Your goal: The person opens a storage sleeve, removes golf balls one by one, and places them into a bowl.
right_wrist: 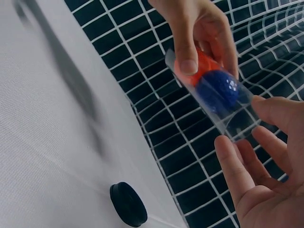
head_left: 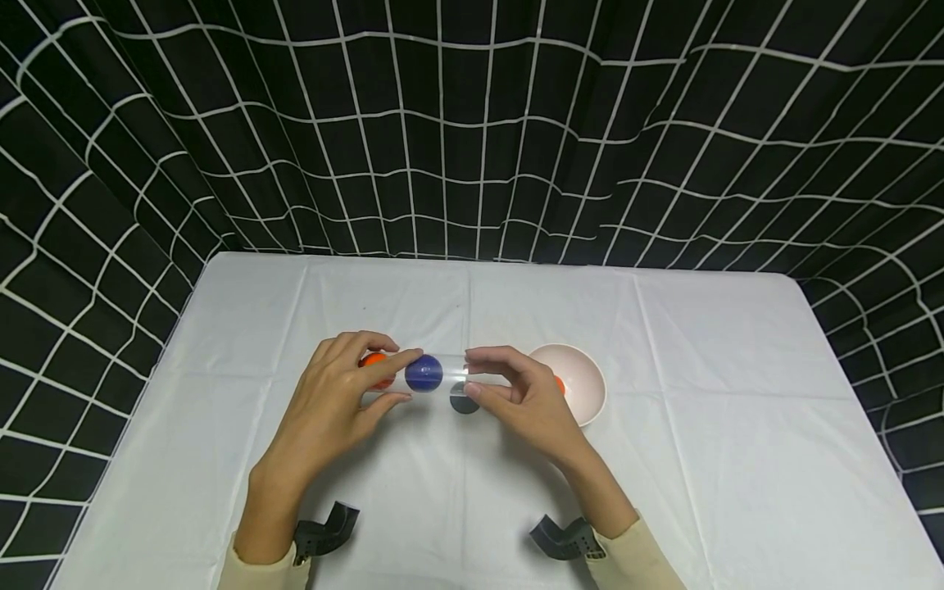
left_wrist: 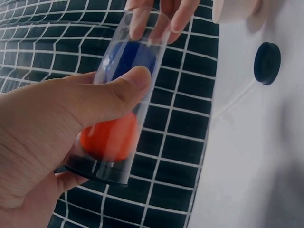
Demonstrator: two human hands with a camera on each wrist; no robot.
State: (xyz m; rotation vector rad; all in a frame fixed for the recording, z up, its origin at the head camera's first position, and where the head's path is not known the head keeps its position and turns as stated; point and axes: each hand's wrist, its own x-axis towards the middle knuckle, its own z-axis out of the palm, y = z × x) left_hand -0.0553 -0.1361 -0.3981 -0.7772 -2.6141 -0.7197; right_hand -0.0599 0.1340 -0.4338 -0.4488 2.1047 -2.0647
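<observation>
My left hand (head_left: 335, 401) grips a clear plastic tube (left_wrist: 142, 95) near its black closed end, thumb along its side. Inside the tube lie an orange ball (left_wrist: 110, 137) and a dark blue ball (head_left: 424, 374), one beside the other. The fingers and thumb of my right hand (head_left: 531, 401) are curled about the tube's other end, which has no lid on it. A round black cap (right_wrist: 128, 204) lies on the table below the tube, partly covered by it in the head view.
A pale pink bowl (head_left: 586, 381) stands right behind my right hand, with a bit of an orange thing (head_left: 560, 385) showing inside. White cloth covers the table (head_left: 737, 426). Black curtains with a white grid (head_left: 472, 123) stand behind and at the sides.
</observation>
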